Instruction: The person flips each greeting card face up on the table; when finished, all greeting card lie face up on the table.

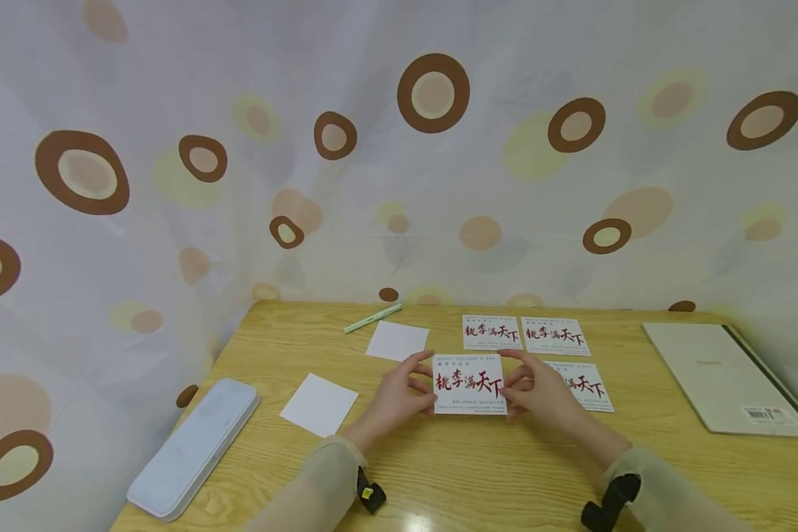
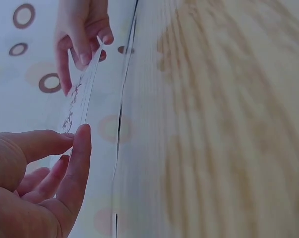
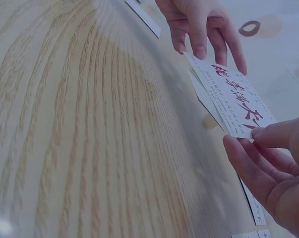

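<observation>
Between both hands a white card (image 1: pixel 468 384) with large red Chinese characters and small print is held up, its printed face toward the head camera. The left hand (image 1: pixel 399 395) pinches its left edge between thumb and fingers. At the opposite edge, the right hand (image 1: pixel 541 391) grips it the same way. In the right wrist view the card (image 3: pixel 233 99) slants above the wooden table, thumb on its printed face. Partly hidden behind the right hand lies a matching card (image 1: pixel 592 388). Two more printed cards, one left (image 1: pixel 490 332) and one right (image 1: pixel 556 336), lie farther back.
Two blank white cards, one near (image 1: pixel 319 404) and one far (image 1: pixel 397 340), lie left of the hands. A light green pen (image 1: pixel 372 318) rests at the back. A pale case (image 1: pixel 196 447) stands at the table's left edge; a cream notebook (image 1: pixel 725 377) lies at right.
</observation>
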The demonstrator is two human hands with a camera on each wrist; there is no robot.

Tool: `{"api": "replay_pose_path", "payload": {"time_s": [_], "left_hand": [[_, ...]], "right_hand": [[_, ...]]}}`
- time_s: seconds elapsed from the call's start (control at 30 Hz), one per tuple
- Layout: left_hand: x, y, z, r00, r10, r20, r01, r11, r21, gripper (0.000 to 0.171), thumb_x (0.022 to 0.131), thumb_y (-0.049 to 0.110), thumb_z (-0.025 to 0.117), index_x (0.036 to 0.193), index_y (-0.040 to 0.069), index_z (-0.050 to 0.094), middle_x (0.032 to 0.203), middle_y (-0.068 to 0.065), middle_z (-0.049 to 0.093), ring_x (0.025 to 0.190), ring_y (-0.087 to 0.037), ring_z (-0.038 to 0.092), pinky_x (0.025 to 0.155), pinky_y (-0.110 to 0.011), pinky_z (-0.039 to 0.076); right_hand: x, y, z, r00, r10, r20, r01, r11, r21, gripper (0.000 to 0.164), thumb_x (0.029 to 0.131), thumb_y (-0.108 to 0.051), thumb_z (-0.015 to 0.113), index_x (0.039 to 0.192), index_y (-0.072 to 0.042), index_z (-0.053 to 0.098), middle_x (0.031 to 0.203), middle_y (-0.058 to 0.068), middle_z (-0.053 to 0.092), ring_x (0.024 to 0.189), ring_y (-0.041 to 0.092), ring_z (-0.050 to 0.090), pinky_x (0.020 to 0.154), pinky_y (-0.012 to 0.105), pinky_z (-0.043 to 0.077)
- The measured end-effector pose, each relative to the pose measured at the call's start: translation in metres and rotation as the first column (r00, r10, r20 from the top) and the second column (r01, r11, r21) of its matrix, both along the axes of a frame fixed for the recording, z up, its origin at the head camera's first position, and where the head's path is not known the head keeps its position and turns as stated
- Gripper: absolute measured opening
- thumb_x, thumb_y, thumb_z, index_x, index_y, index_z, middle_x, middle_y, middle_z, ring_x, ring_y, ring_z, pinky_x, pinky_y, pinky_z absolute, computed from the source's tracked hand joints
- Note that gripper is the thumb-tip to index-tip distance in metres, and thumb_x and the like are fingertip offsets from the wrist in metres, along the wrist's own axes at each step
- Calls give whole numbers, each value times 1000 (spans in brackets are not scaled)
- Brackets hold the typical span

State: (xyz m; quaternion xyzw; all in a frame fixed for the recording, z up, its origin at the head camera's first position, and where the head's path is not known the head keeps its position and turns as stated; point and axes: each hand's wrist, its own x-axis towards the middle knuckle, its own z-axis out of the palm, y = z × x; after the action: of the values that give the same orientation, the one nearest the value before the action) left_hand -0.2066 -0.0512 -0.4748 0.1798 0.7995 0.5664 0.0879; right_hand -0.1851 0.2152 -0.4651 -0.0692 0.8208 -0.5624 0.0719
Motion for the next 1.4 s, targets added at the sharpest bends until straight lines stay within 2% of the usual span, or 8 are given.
{"api": "replay_pose_path", "payload": {"time_s": [0.23, 0.43, 0.57, 1.07, 1.23, 1.4], "left_hand": [[-4, 10, -3, 1000, 11, -10, -11, 1000, -17, 74, 80, -11, 73, 147, 5, 45, 118, -15, 58, 79, -16, 65, 57, -29, 59], [0, 17, -1, 1000, 7, 8, -7, 1000, 0, 74, 80, -11, 72, 147, 6, 44, 119, -14, 57, 76, -16, 65, 57, -30, 59], [1, 21, -1, 1000, 13, 1, -13, 1000, -19, 74, 80, -10, 73, 147, 5, 44, 119, -13, 57, 75, -13, 65, 57, -28, 59], [-4, 32, 5, 999, 40, -6, -40, 998, -54, 73, 81, -9, 73, 147, 10, 47, 121, -10, 58, 77, -10, 63, 59, -28, 59], [-5, 35, 6, 999, 43, -13, -43, 998, -50, 74, 81, -9, 72, 148, 11, 47, 122, -10, 58, 79, -10, 63, 58, -24, 58], [-5, 36, 5, 997, 66, -39, -68, 996, -63, 75, 80, -10, 73, 148, 10, 46, 121, -10, 59, 80, -9, 62, 56, -22, 57]], "right_hand": [[1, 6, 3, 1000, -8, -3, 8, 1000, 27, 66, 89, 3, 68, 148, -6, 39, 96, 17, 59, 69, 24, 68, 60, 37, 60], [5, 10, 5, 1000, -25, -2, 25, 999, 44, 67, 89, 5, 66, 149, -6, 38, 97, 17, 57, 68, 23, 67, 59, 38, 60], [5, 12, 6, 1000, -18, -17, 19, 997, 72, 66, 89, 6, 65, 148, -4, 38, 97, 17, 58, 68, 22, 67, 59, 37, 60], [4, 22, 6, 999, -27, -44, 32, 993, 117, 70, 88, 1, 70, 149, -1, 37, 98, 17, 57, 71, 18, 67, 60, 34, 60], [4, 22, 8, 997, -32, -68, 43, 983, 179, 80, 82, -3, 77, 150, 0, 36, 101, 16, 57, 75, 14, 66, 61, 29, 58], [3, 19, 7, 991, 0, -136, 41, 953, 300, 89, 76, -8, 84, 151, 1, 35, 102, 12, 57, 79, 13, 61, 62, 23, 51]]}}
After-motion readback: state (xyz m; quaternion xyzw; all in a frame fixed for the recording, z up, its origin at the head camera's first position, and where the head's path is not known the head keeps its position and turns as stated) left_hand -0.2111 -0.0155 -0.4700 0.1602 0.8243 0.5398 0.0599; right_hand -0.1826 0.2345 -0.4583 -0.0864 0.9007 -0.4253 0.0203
